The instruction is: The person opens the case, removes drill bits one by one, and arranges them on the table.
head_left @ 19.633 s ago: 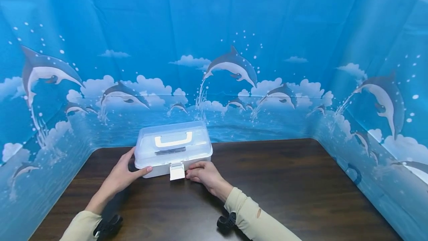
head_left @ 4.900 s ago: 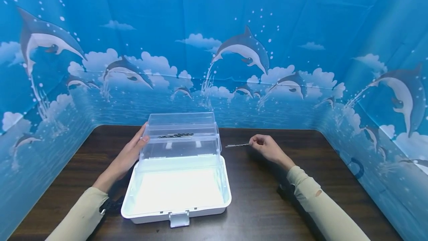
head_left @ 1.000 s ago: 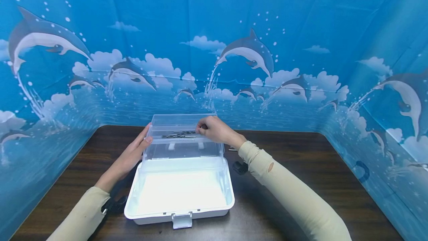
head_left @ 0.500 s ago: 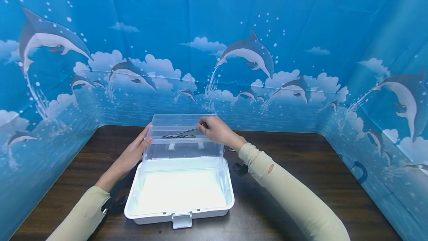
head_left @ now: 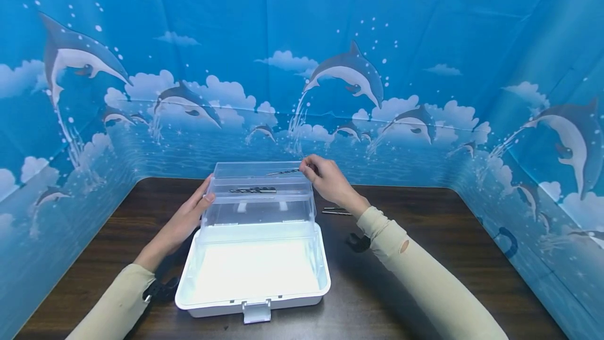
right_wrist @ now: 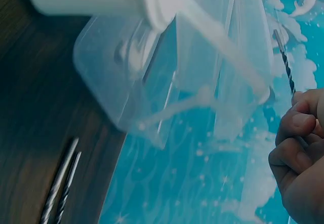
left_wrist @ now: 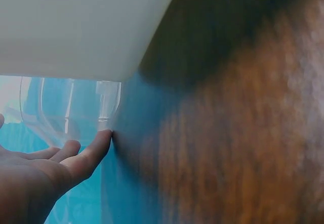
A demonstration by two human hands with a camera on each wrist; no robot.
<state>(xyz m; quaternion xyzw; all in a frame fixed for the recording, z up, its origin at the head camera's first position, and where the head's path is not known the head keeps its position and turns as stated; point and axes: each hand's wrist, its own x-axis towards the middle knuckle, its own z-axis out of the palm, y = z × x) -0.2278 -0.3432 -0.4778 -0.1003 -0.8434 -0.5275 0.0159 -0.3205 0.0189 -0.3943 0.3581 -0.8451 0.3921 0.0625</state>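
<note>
My left hand holds the left side of the raised clear lid, thumb in front; in the left wrist view its fingers lie against the plastic. My right hand pinches a thin twist drill bit by one end, above the right part of the clear upper tray. The bit shows fluted in the right wrist view, its other end free. More dark drill bits lie in the tray. The white box stands with its bottom compartment uncovered.
Two drill bits lie side by side on the dark wooden table, right of the box. The box's front latch hangs down. A blue dolphin-print curtain surrounds the table at the back and sides.
My right hand has risen up and to the right out of the tray, lifting a drill bit from the others. My left hand stays on the lid.
</note>
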